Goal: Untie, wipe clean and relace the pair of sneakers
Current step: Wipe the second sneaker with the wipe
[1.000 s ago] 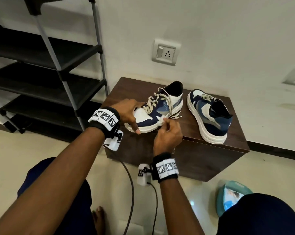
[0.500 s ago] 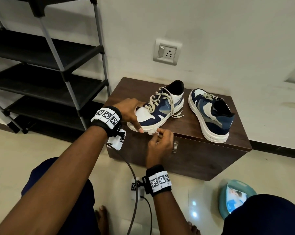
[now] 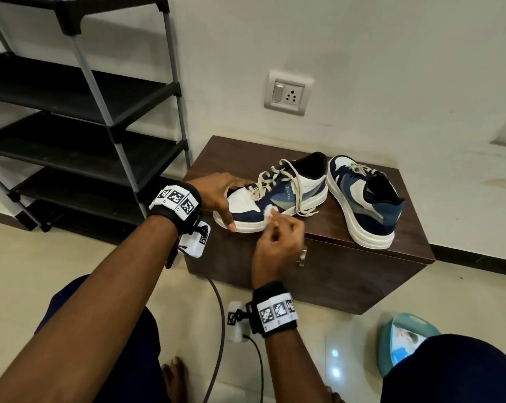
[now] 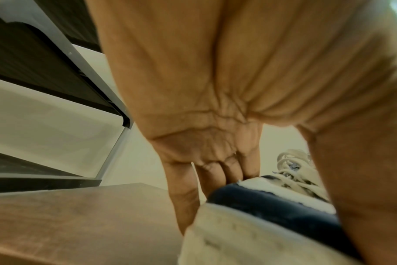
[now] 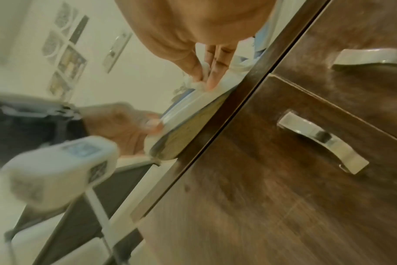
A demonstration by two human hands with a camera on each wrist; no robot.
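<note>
Two navy, blue and white sneakers stand on a low brown cabinet (image 3: 342, 237). The left sneaker (image 3: 286, 196) has loose beige laces (image 3: 296, 184) hanging over its side. My left hand (image 3: 219, 196) grips its white toe, thumb on the sole edge; in the left wrist view the fingers (image 4: 215, 175) curl over the toe (image 4: 261, 202). My right hand (image 3: 278, 237) pinches a small white wipe (image 3: 269, 212) and presses it against the sneaker's navy side; the right wrist view shows the wipe (image 5: 200, 78) between fingertips. The right sneaker (image 3: 365, 199) stands apart, laced.
A black and grey shoe rack (image 3: 80, 112) stands left of the cabinet. A wall socket (image 3: 288, 94) is above it. A teal wipes pack (image 3: 406, 341) lies on the floor at lower right. The cabinet front has metal handles (image 5: 322, 141). My knees and wrist cables fill the foreground.
My right hand dropped from the laces to the sole's front edge, then came back up to the sneaker's side with the white wipe. The left hand kept its hold on the toe.
</note>
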